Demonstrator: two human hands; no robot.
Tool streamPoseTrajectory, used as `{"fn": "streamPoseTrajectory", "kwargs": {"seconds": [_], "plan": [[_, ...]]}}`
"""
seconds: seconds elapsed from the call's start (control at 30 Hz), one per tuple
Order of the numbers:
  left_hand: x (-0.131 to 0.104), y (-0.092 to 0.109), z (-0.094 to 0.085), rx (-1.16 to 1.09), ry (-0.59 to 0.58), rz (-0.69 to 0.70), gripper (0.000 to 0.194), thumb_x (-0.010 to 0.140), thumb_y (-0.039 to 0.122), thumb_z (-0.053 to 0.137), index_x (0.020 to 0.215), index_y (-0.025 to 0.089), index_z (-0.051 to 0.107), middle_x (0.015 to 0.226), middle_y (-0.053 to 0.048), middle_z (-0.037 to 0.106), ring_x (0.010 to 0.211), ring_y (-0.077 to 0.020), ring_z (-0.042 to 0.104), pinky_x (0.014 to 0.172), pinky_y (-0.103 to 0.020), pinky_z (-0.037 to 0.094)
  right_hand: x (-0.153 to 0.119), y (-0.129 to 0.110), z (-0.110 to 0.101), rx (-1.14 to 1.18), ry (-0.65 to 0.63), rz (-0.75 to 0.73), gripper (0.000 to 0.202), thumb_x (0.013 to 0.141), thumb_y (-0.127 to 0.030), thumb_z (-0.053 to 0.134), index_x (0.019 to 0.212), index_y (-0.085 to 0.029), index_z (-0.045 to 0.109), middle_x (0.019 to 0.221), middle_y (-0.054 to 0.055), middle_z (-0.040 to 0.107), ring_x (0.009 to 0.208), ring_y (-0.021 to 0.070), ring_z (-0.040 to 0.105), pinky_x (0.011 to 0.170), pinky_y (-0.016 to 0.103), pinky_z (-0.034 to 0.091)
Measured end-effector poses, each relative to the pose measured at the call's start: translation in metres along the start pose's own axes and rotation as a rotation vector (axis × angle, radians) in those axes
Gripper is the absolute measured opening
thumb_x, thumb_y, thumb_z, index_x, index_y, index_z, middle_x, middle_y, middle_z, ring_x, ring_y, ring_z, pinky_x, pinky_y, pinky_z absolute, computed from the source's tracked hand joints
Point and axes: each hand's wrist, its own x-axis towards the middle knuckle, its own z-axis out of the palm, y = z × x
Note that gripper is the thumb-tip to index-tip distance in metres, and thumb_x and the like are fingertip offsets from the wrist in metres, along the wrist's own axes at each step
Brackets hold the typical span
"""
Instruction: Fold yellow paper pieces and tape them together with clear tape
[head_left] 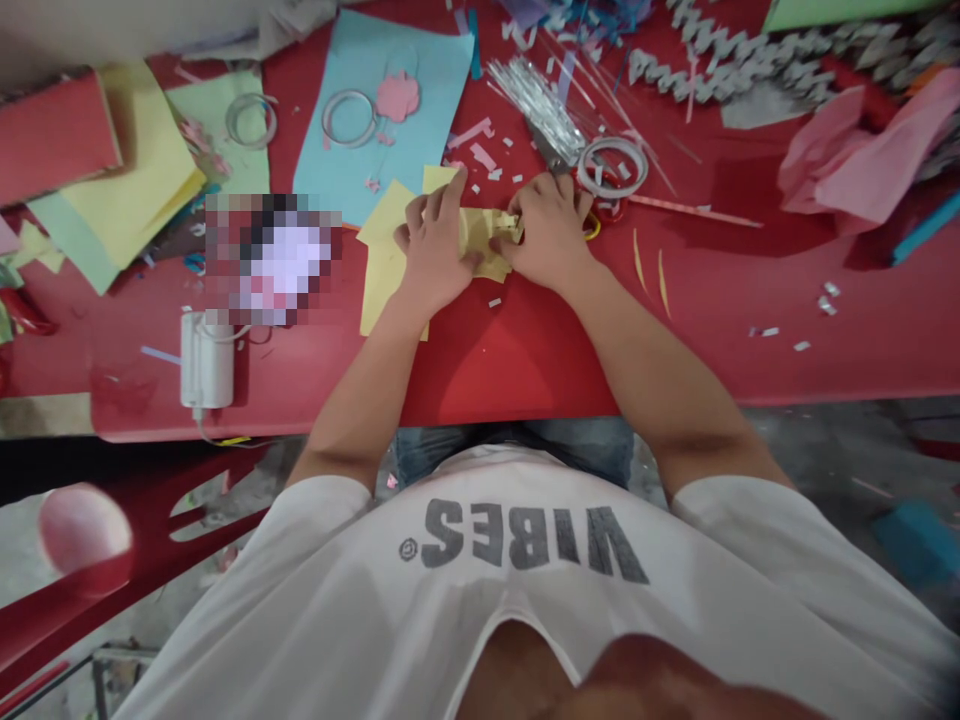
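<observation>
Between my hands a small piece of yellow paper (487,262) lies on the red table (510,370), with folded or cut bits along its upper right part. My left hand (439,250) rests with its fingers apart, its thumb on the left edge of that piece. My right hand (551,230) is bent over the right end of the piece, thumb and fingers pinching it. Larger yellow sheets (380,285) lie under and beside my left hand. The yellow-and-red handles of scissors (594,226) show partly behind my right hand.
A blue sheet (442,90) bears a tape roll (349,118) and a pink paper flower (397,97). Another tape roll (613,166) and silver strips (536,100) lie beyond my right hand. At left are a white power bank (208,360) and stacked coloured paper (150,150).
</observation>
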Motion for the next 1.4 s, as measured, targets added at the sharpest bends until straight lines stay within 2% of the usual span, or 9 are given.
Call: {"fn": "streamPoseTrajectory", "kwargs": {"seconds": [0.3, 0.37, 0.43, 0.63, 0.77, 0.87, 1.07, 1.27, 1.4], "plan": [[0.012, -0.018, 0.005, -0.255, 0.122, 0.115, 0.105, 0.070, 0.054, 0.085, 0.155, 0.046, 0.024, 0.159, 0.000, 0.045, 0.147, -0.0345, 0.035, 0.120, -0.063, 0.030, 0.003, -0.008, -0.019, 0.197, -0.076, -0.075, 0.022, 0.081, -0.035, 0.081, 0.080, -0.029, 0.059, 0.081, 0.002, 0.064, 0.076, 0.0271, 0.058, 0.083, 0.052, 0.049], [0.020, -0.027, 0.008, -0.446, 0.206, 0.253, 0.108, 0.064, 0.060, 0.086, 0.154, 0.043, 0.027, 0.161, -0.001, 0.041, 0.142, -0.0334, 0.044, 0.118, -0.058, 0.038, 0.003, -0.013, -0.030, 0.308, -0.067, -0.128, 0.021, 0.082, -0.037, 0.080, 0.081, -0.029, 0.060, 0.082, 0.001, 0.065, 0.075, 0.0249, 0.059, 0.075, 0.045, 0.051], [0.028, -0.033, 0.009, -0.604, 0.196, 0.308, 0.103, 0.067, 0.067, 0.081, 0.153, 0.043, 0.029, 0.151, -0.001, 0.051, 0.137, -0.0328, 0.052, 0.113, -0.055, 0.046, 0.002, -0.019, -0.040, 0.416, -0.055, -0.158, 0.023, 0.081, -0.040, 0.081, 0.082, -0.029, 0.061, 0.081, 0.000, 0.063, 0.072, 0.0218, 0.057, 0.070, 0.041, 0.050], [0.028, -0.026, 0.005, -0.982, 0.052, 0.255, 0.089, 0.064, 0.066, 0.087, 0.141, 0.046, 0.046, 0.117, 0.004, 0.073, 0.108, -0.0290, 0.069, 0.078, -0.044, 0.061, -0.003, -0.043, -0.057, 0.671, -0.073, -0.114, 0.034, 0.072, -0.049, 0.088, 0.088, -0.034, 0.063, 0.087, -0.002, 0.062, 0.074, 0.0208, 0.054, 0.066, 0.039, 0.048], [0.017, -0.008, 0.002, -1.148, 0.078, 0.228, 0.075, 0.068, 0.056, 0.090, 0.132, 0.045, 0.052, 0.115, 0.007, 0.072, 0.108, -0.0248, 0.069, 0.081, -0.040, 0.061, -0.008, -0.052, -0.059, 0.699, -0.094, -0.015, 0.044, 0.065, -0.057, 0.089, 0.098, -0.042, 0.064, 0.094, -0.003, 0.067, 0.080, 0.0254, 0.057, 0.071, 0.044, 0.049], [0.013, 0.001, 0.006, -1.176, 0.054, 0.212, 0.072, 0.071, 0.051, 0.088, 0.133, 0.044, 0.052, 0.111, 0.006, 0.072, 0.097, -0.0239, 0.070, 0.082, -0.042, 0.061, -0.010, -0.055, -0.059, 0.698, -0.097, 0.006, 0.044, 0.065, -0.058, 0.089, 0.100, -0.043, 0.066, 0.101, -0.004, 0.069, 0.088, 0.0268, 0.059, 0.076, 0.044, 0.049], [0.013, 0.005, 0.016, -1.124, 0.134, 0.207, 0.078, 0.062, 0.063, 0.088, 0.128, 0.048, 0.049, 0.106, 0.009, 0.071, 0.093, -0.0223, 0.067, 0.079, -0.039, 0.060, -0.013, -0.057, -0.057, 0.779, -0.082, -0.029, 0.033, 0.074, -0.046, 0.084, 0.103, -0.047, 0.067, 0.101, -0.005, 0.066, 0.090, 0.0264, 0.063, 0.080, 0.043, 0.052], [0.000, 0.022, 0.005, -1.003, 0.255, 0.187, 0.065, 0.069, 0.056, 0.084, 0.125, 0.038, 0.057, 0.089, 0.002, 0.069, 0.084, -0.0227, 0.070, 0.071, -0.034, 0.059, -0.015, -0.062, -0.051, 0.826, 0.004, -0.003, 0.036, 0.071, -0.044, 0.085, 0.103, -0.043, 0.067, 0.093, -0.004, 0.065, 0.081, 0.0253, 0.061, 0.075, 0.042, 0.052], [0.000, 0.022, 0.006, -0.995, 0.308, 0.211, 0.053, 0.073, 0.051, 0.082, 0.120, 0.040, 0.060, 0.097, 0.002, 0.070, 0.084, -0.0210, 0.069, 0.069, -0.033, 0.058, -0.016, -0.068, -0.053, 0.821, -0.015, 0.017, 0.038, 0.068, -0.045, 0.087, 0.100, -0.046, 0.067, 0.089, -0.005, 0.065, 0.077, 0.0256, 0.060, 0.071, 0.042, 0.050]]}}
